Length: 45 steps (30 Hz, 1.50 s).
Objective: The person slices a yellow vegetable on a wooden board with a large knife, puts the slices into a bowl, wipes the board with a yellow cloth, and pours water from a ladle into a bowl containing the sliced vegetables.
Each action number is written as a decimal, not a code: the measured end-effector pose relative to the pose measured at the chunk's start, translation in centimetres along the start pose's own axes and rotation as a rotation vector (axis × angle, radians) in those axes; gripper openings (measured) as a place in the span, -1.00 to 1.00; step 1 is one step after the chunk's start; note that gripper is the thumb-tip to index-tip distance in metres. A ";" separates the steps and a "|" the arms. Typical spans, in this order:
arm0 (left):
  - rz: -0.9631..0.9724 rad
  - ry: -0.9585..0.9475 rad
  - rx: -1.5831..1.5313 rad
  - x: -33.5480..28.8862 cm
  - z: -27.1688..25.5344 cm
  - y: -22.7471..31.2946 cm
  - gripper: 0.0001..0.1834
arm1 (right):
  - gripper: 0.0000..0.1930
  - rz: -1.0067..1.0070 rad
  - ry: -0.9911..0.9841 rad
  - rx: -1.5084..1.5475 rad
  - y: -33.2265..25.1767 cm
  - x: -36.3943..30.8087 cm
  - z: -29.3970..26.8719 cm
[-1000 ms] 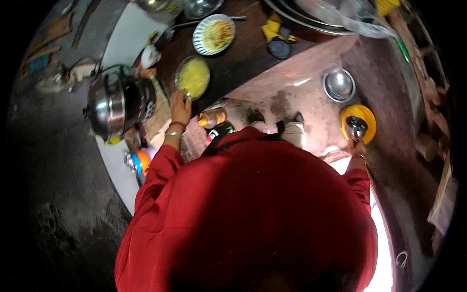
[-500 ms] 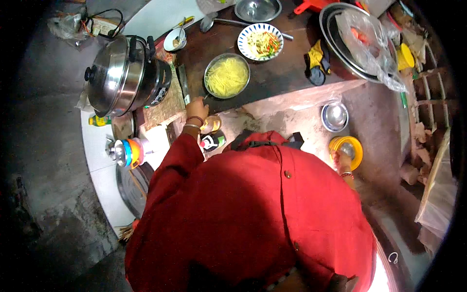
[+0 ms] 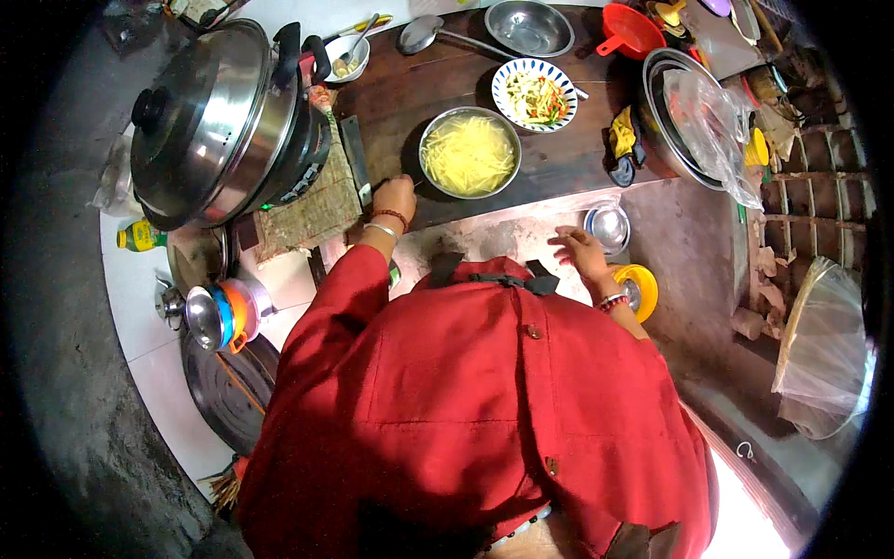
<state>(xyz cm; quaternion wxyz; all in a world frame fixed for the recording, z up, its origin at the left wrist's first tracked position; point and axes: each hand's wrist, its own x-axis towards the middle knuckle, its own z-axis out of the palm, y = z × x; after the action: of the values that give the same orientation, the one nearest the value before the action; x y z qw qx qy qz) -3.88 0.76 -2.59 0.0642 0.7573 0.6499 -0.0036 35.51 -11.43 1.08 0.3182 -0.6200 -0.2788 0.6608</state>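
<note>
A round metal bowl (image 3: pixel 431 180) of pale yellow shreds in liquid (image 3: pixel 470 154) sits near the front edge of the dark wooden counter. At its left my left hand (image 3: pixel 395 197) is closed, apparently round a thin handle that reaches the bowl's rim. My right hand (image 3: pixel 582 250) hovers off the counter's front with its fingers spread and nothing in them. Just beyond it is a small steel bowl (image 3: pixel 610 228), and a yellow basin (image 3: pixel 643 291) lies under my right wrist. A patterned plate of cut vegetables (image 3: pixel 537 95) rests behind the metal bowl.
A large lidded steamer (image 3: pixel 219 121) stands at the left, beside a cutting board (image 3: pixel 303 210) and a cleaver-like blade (image 3: pixel 356 158). Behind are an empty steel basin (image 3: pixel 529 28), a long ladle (image 3: pixel 421 35) and a red scoop (image 3: pixel 631 33). A plastic-covered basin (image 3: pixel 694 121) stands right.
My right hand has left the yellow basin, moving up and left, and its fingers have spread. The left hand stays beside the bowl of yellow shreds. The whole view has shifted.
</note>
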 end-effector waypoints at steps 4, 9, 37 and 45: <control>-0.208 -0.011 -0.275 -0.4 -2.7 0.2 -0.88 | -0.73 -0.034 -0.090 -0.028 -2.9 1.5 4.1; -0.108 0.219 -0.555 0.1 -8.0 3.6 -0.92 | -0.56 -0.027 -0.163 -0.035 -6.6 4.2 8.3; -0.525 0.278 -0.717 -15.9 -5.0 -0.1 -0.83 | -0.62 0.028 -0.391 0.056 -15.9 16.5 13.9; -0.686 0.191 -0.785 -17.4 -4.7 1.9 -0.83 | -0.64 -0.004 -0.478 0.114 -19.2 20.8 17.1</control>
<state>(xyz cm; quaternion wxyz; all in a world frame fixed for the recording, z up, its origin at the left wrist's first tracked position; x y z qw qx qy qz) -5.06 -16.16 3.82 0.2787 0.4169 0.8157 0.2883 19.30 17.27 3.65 0.2789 -0.4266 -0.3096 0.8027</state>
